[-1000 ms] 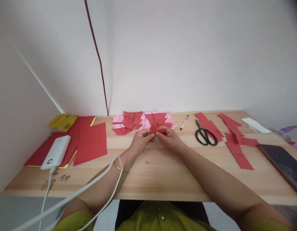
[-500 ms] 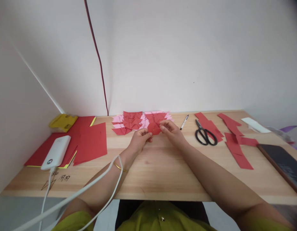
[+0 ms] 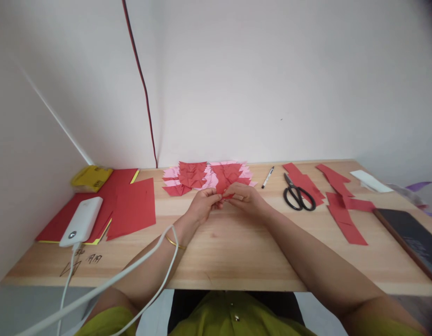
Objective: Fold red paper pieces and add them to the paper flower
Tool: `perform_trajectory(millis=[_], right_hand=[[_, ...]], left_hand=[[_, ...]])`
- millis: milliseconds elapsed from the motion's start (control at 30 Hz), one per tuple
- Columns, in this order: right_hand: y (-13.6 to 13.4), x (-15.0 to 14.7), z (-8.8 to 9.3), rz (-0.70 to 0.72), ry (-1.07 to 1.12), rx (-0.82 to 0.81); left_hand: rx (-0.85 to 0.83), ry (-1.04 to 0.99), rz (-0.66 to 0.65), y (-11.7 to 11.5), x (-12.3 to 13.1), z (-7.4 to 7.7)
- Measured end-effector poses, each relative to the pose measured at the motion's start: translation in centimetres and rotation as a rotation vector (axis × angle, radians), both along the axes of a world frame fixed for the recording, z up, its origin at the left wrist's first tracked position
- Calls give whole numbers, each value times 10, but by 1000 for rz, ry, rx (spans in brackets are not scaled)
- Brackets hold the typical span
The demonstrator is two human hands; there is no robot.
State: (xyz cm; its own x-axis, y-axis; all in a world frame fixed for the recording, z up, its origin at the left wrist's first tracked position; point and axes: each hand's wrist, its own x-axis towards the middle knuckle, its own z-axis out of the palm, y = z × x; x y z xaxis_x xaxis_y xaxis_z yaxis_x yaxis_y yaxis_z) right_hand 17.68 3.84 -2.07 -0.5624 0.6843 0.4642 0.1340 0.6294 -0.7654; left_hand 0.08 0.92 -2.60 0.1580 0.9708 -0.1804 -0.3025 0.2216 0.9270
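Observation:
Between my two hands is a piece of red paper (image 3: 221, 186), partly folded and partly hidden by my fingers. My left hand (image 3: 204, 204) pinches its left lower edge between thumb and fingers. From the other side my right hand (image 3: 246, 198) has its fingers closed on the paper's lower right part. Just behind my hands lie folded red paper pieces (image 3: 192, 174) and folded pink paper pieces (image 3: 170, 173), bunched in overlapping rows against the wall.
Right of my hands lie a pen (image 3: 268, 178), black-handled scissors (image 3: 300, 197), red paper strips (image 3: 347, 223), a white strip (image 3: 371, 181) and a dark phone-like device (image 3: 412, 238). Leftward are red sheets (image 3: 135, 210), a yellow packet (image 3: 92, 178) and a white power bank (image 3: 81, 221), its cable (image 3: 131, 267) crossing my left forearm.
My right hand has come down and left, closer to my left hand, and the red paper's lower right part is now bent inward. My left hand stays nearly in place.

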Motion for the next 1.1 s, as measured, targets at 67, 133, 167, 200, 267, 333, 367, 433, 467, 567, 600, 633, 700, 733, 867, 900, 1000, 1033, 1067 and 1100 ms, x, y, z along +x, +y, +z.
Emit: perform_trajectory(millis=[67,133,167,200,267,333,367,433,467,567,600,633,700,733,867,900,1000,1033,1067,1100], right_hand=[[1,1,-1,0,-12,4],[3,2,-2,-3,-18,4],[4,3,-2,-3,-21,3],[5,3,-3,-1,-21,-1],[7,4,-3,12,-18,-6],[7,4,-2,24,-16,-16],[8,4,-2,20,-15,-27],[7,4,-2,-9,-14,-68],[7,4,-3,-29,-13,-95],[6,3,-3,-74,-22,-153],[5,3,-2,-85,-31,-159],[5,3,-2,-95,-40,-161],[4,2,-1,-104,-53,-152],[4,2,0,-100,-54,-141],[3,2,-1,-44,-60,-103],[3,2,-1,-30,-65,-102],[3,2,-1,-14,-82,-112],[3,2,-1,-23,-86,-115],[3,2,0,-35,-89,-117],[3,2,0,-47,-93,-118]], left_hand=[[-5,4,-16,0,0,-1],[-7,6,-31,1,-1,-2],[-9,6,-36,1,-2,-2],[-13,5,-40,2,-2,-2],[-27,6,-41,2,-2,-2],[-39,6,-41,1,-2,-1],[-41,6,-42,1,-2,-1],[-40,1,-46,1,-2,-1],[-39,-1,-49,1,-2,-1],[-22,-4,-48,2,-2,-3],[-13,-2,-49,2,-1,-3],[-5,1,-50,2,-1,-4],[2,15,-52,1,-1,-4],[4,31,-51,1,-1,-3],[25,151,-50,-1,0,1],[25,178,-54,-1,0,2],[-2,197,-69,-2,1,4],[-11,183,-77,-2,0,5],[-14,165,-88,-2,0,5],[-9,149,-103,-2,0,5]])
